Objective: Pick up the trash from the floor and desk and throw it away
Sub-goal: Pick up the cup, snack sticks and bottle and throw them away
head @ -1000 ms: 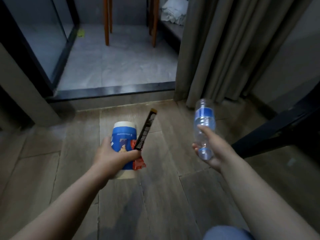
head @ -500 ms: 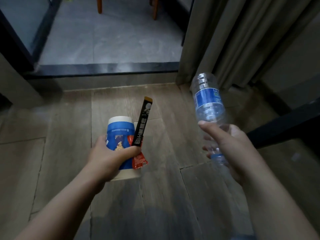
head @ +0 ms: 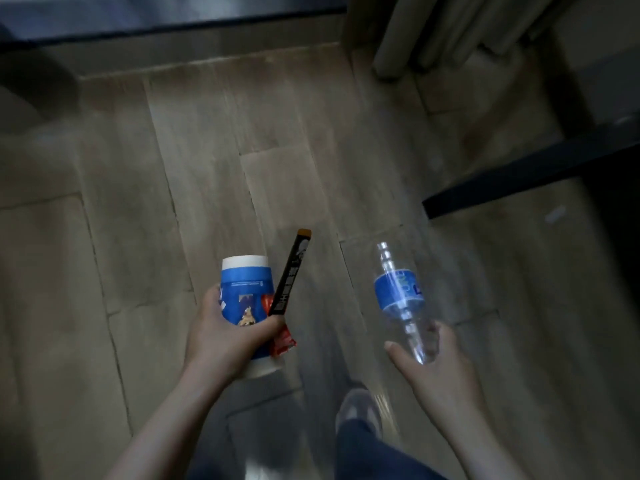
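My left hand (head: 225,336) grips a blue and white paper cup (head: 246,282) and, against its right side, a long black sachet (head: 291,273) that sticks up past the rim and a red wrapper (head: 281,342) below it. My right hand (head: 429,367) holds an empty clear plastic bottle (head: 398,296) with a blue label by its lower end, its neck pointing up and away. Both hands are out in front of me over the wooden floor (head: 194,174).
A dark desk edge (head: 526,174) juts in from the right. Grey curtains (head: 436,32) hang at the top right. A dark door threshold (head: 173,22) runs along the top. My shoe (head: 358,408) and trouser leg show at the bottom.
The view has tilted down towards the floor and my feet. Both hands have dropped lower in the frame, still holding the same things. The bottle has tilted a little.
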`<action>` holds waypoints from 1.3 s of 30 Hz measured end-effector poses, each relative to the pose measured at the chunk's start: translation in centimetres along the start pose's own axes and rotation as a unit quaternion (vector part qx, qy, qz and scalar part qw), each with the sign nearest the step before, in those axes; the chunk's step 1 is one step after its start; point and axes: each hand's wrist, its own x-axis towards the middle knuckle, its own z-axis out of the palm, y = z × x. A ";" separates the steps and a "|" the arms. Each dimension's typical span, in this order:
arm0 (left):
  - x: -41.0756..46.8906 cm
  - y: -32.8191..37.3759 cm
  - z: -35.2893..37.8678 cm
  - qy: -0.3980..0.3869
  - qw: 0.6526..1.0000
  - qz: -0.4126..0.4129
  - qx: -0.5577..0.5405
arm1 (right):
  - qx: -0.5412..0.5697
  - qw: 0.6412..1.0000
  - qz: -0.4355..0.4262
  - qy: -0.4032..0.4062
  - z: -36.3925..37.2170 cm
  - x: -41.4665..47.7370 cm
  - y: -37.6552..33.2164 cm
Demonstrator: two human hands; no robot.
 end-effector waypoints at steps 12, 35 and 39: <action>-18.3 11.0 -4.1 0.044 0.996 0.024 0.067 | 0.023 0.996 0.081 -0.037 -13.7 -15.6 -4.1; -51.2 39.6 -22.3 -0.157 0.928 0.337 0.004 | 0.370 0.889 -0.073 0.260 -44.4 -46.7 -26.5; -56.5 40.8 -21.2 -0.232 0.897 0.375 0.004 | 0.403 0.850 -0.102 0.323 -48.3 -53.0 -25.4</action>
